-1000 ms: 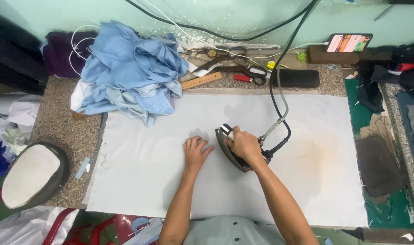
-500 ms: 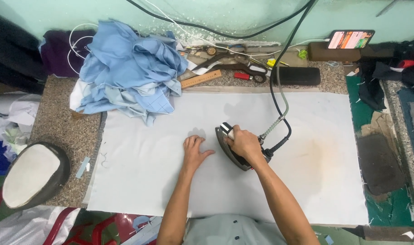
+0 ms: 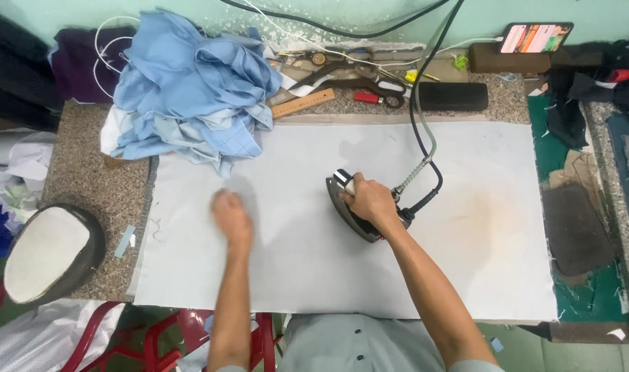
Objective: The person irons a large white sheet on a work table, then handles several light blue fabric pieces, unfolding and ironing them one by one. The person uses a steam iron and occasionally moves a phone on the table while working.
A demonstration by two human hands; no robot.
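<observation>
My right hand (image 3: 371, 204) grips the handle of a dark steam iron (image 3: 341, 200) that rests on the white pressing cloth (image 3: 466, 275) near its middle. A black cord and a grey hose (image 3: 423, 145) run from the iron's back up past the wall. My left hand (image 3: 230, 213) is blurred over the cloth's left part, empty, just below a heap of light blue garments (image 3: 190, 89) at the back left.
Scissors (image 3: 376, 93), a wooden ruler (image 3: 302, 103), a black pad (image 3: 452, 96) and a lit phone (image 3: 538, 38) lie along the back. A padded pressing ham (image 3: 49, 251) sits at the left edge. Dark fabric scraps (image 3: 576, 238) lie to the right.
My left hand has swept left across the cloth, away from the iron and toward the blue heap. The iron and my right hand have stayed in place.
</observation>
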